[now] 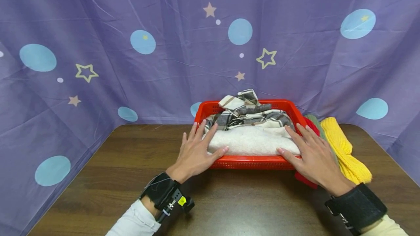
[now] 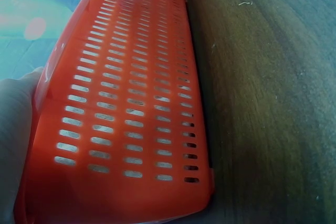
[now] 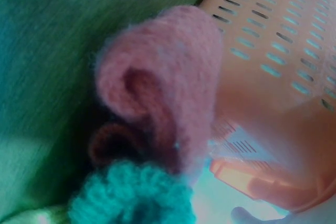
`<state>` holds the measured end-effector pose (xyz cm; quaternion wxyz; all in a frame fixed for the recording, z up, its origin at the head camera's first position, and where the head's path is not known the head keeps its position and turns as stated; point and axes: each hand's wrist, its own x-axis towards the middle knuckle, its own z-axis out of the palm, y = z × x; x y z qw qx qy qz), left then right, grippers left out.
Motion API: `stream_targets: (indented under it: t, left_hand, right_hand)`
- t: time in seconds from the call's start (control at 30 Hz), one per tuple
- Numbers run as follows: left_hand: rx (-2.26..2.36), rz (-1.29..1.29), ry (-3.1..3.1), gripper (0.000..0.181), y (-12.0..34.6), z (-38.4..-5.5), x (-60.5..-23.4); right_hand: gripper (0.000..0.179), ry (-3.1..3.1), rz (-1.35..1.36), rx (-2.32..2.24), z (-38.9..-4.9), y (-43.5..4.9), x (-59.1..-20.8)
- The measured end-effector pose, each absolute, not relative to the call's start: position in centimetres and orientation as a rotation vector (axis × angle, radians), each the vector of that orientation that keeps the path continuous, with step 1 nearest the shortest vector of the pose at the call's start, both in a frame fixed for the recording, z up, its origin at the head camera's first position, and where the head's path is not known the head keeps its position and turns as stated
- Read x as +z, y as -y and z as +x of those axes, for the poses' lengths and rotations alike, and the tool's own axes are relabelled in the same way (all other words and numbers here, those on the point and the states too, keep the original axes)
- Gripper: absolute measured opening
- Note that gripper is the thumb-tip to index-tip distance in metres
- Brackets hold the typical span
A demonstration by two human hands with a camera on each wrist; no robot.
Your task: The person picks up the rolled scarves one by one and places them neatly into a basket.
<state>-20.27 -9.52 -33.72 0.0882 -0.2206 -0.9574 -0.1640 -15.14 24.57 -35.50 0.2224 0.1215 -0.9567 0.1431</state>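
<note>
A red plastic basket (image 1: 252,163) with slotted walls sits on the table. Inside it, a thick white fleecy cloth (image 1: 249,141) lies along the front, and a grey, black and white plaid cloth (image 1: 252,119) is bunched behind it. My left hand (image 1: 195,157) rests at the basket's left front corner, fingers spread and straight, thumb over the white cloth. Its mate, the right hand (image 1: 313,157), lies at the right front corner with spread fingers on the cloth's edge. The basket's front wall (image 2: 115,192) fills much of the left wrist view.
Right of the basket, folded knit pieces lie side by side: a red one (image 1: 305,179), a green one (image 1: 316,123) and a yellow one (image 1: 344,152). The brown wooden table (image 1: 131,177) ends at a purple patterned curtain (image 1: 183,68).
</note>
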Motion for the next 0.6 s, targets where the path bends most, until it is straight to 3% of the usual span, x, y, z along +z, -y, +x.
stream_targets:
  t: [0.37, 0.6]
  left_hand:
    - [-0.484, -0.654, 2.858, 0.084, 9.4, -20.2, -33.5]
    - [-0.49, -0.651, 2.855, 0.085, 9.3, -20.1, -33.4]
  right_hand:
    - [0.083, 2.683, 0.327, 0.46, -14.9, -24.7, -35.1]
    - [0.072, 2.542, 0.289, 0.664, -15.2, -27.1, -33.2]
